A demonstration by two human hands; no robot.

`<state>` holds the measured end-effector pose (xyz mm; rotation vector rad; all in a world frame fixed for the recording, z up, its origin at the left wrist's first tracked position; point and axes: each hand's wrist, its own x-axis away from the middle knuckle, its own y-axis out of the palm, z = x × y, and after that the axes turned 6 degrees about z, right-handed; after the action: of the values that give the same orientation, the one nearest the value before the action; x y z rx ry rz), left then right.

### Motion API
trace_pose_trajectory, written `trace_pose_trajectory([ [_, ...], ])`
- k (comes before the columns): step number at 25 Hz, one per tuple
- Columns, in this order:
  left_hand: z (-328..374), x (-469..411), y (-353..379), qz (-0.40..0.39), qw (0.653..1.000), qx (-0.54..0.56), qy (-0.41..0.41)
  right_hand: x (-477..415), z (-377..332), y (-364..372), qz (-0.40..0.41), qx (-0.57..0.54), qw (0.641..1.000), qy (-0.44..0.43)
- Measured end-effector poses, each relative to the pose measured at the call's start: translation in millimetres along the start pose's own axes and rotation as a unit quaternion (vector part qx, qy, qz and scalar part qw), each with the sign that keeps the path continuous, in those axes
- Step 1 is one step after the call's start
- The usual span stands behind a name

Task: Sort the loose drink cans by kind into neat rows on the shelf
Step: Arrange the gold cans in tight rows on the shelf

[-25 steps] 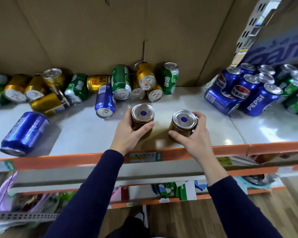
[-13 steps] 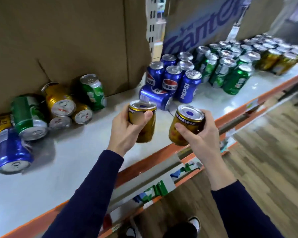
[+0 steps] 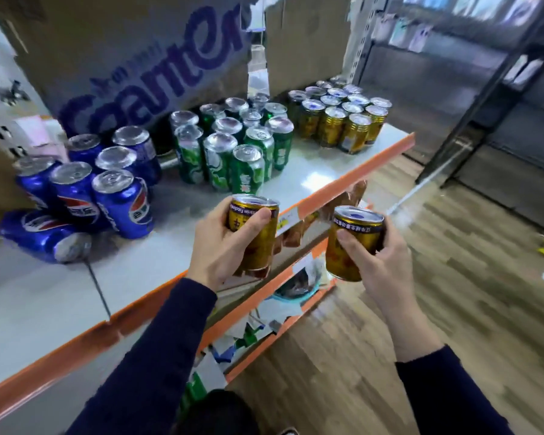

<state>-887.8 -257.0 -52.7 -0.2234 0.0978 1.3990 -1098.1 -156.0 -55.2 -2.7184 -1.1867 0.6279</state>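
My left hand (image 3: 220, 246) grips one short gold can (image 3: 258, 233), upright, above the shelf's orange front edge (image 3: 352, 174). My right hand (image 3: 377, 265) grips a second gold can (image 3: 349, 246), held out over the floor, off the shelf. On the grey shelf (image 3: 60, 287) stand three sorted groups: blue Pepsi cans (image 3: 120, 202) at left, green cans (image 3: 233, 146) in the middle, gold cans (image 3: 343, 120) at the far right end. One blue can (image 3: 41, 233) lies on its side in front of the Pepsi group.
Cardboard boxes (image 3: 157, 67) back the shelf. A lower orange-edged shelf (image 3: 264, 318) holds packets and clutter. Wood-pattern floor (image 3: 453, 309) spreads to the right, with a dark metal rack (image 3: 484, 89) beyond it.
Both cans came up off the shelf and travelled right with my hands. My view swung right, from the loose pile to the sorted rows; the right can now hangs past the shelf edge.
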Motion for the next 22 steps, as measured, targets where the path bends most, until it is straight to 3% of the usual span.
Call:
trace_pose_trajectory([
  [9,-24.0,-105.6,150.3,0.016,1.000,-0.003,0.001,-145.6,90.4,-43.3,-0.023,0.006,1.000,0.021],
  [14,-33.8,-195.5,215.9,0.089,0.996,-0.022,0.018,-256.3,107.9,-44.3,-0.034,-0.012,0.999,-0.003],
  [22,-59.9,-285.8,256.0,0.186,0.965,-0.181,-0.039,-395.1,110.6,-20.5,-0.082,-0.049,0.992,-0.086],
])
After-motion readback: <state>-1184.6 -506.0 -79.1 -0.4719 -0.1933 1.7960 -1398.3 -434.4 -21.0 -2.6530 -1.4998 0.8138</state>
